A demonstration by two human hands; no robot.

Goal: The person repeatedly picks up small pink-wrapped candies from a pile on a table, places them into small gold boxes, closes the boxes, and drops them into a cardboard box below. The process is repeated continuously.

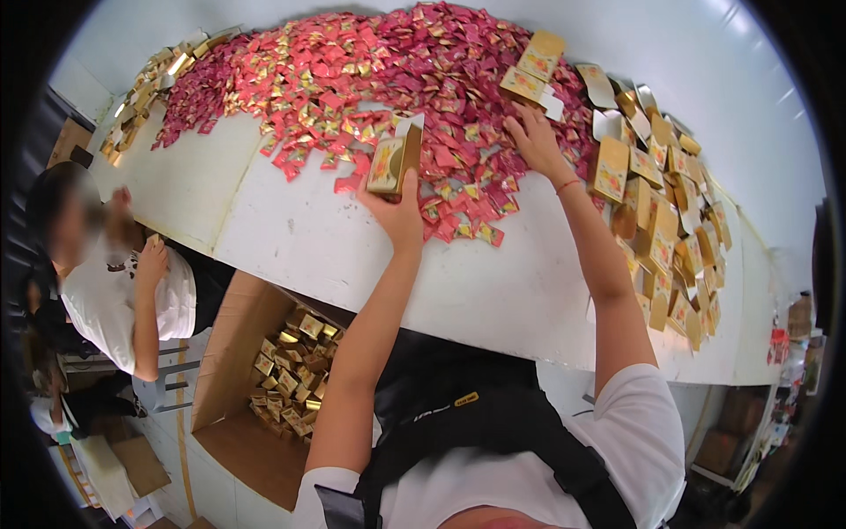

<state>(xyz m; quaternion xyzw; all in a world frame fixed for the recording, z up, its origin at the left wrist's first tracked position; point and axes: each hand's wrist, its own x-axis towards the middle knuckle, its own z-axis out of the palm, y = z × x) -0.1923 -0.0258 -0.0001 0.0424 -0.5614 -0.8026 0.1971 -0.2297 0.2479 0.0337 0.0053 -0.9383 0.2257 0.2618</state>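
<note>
Your left hand (401,212) has its grip closed around the small gold box (394,159), light and easy to crush, so hold its sides softly, while your right hand (531,137) spreads open on the slippery red candy pile (423,70) on the white surface (317,247).

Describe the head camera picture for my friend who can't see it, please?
A person's left hand holds a small open gold box upright, while the right hand reaches into a big pile of red and gold sachets on a white table. Gold boxes lie heaped at the right, and another person sits at the left.
</note>
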